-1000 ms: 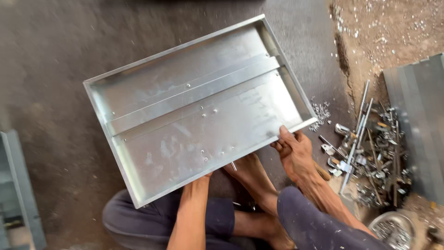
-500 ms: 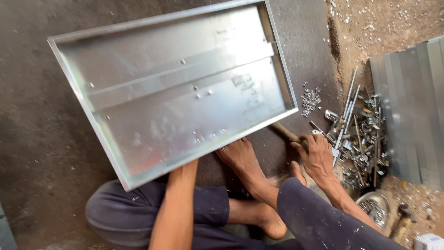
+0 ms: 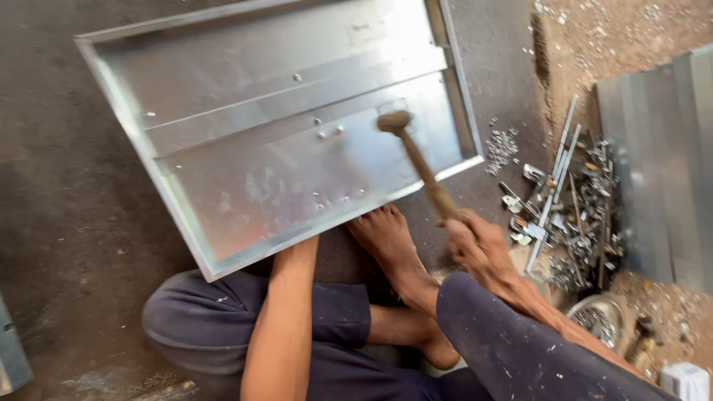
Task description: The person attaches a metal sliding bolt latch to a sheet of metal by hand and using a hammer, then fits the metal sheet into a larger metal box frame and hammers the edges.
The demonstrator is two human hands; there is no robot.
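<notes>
The right hand [image 3: 479, 245] is closed around the lower end of a hammer [image 3: 416, 160], with the wooden handle slanting up and to the left from the fist. The hammer's head hangs over the right part of a large metal tray [image 3: 245, 193], near a raised strip that runs across the tray's middle; whether the head touches the sheet cannot be told. The tray lies tilted on the dark floor [image 3: 67, 223], its shallow rim turned up on all sides, with small rivets dotted along the strip and lower down.

The left forearm reaches forward to the tray's near edge, and the left hand is hidden under that edge, so its grip cannot be told. A bare foot [image 3: 386, 238] rests just beside the near edge of the tray, between the two arms.

To the right of the tray a pile of small metal parts and rods [image 3: 575, 215] lies on the ground, with scattered screws [image 3: 501, 148] near the tray's corner and grey metal sheets [image 3: 661, 171] farther right.
</notes>
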